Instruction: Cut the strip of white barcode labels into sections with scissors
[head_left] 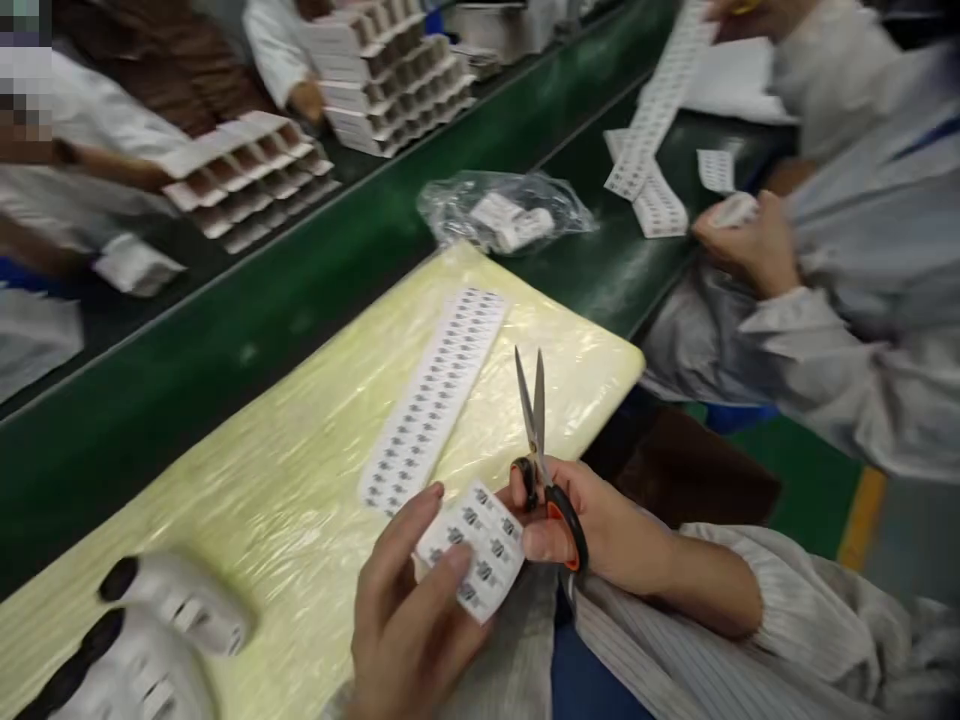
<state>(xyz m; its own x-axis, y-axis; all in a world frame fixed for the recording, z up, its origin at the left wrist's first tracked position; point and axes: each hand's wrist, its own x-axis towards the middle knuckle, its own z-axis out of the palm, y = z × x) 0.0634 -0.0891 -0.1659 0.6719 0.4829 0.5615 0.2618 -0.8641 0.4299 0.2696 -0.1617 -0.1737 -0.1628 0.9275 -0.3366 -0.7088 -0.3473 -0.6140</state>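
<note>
Yellow tabletop [285, 450], black-printed white labels [487, 548].

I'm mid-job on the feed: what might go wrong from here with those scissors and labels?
1. The scissors stand open in the right grip, both blades bare; they might nick the left grip if it strayed between them.
2. The label sheet is held right beside the scissors' handles, so it could crease against them.
3. The long strip lies near the left fingertips; a brush could shift it.
</note>
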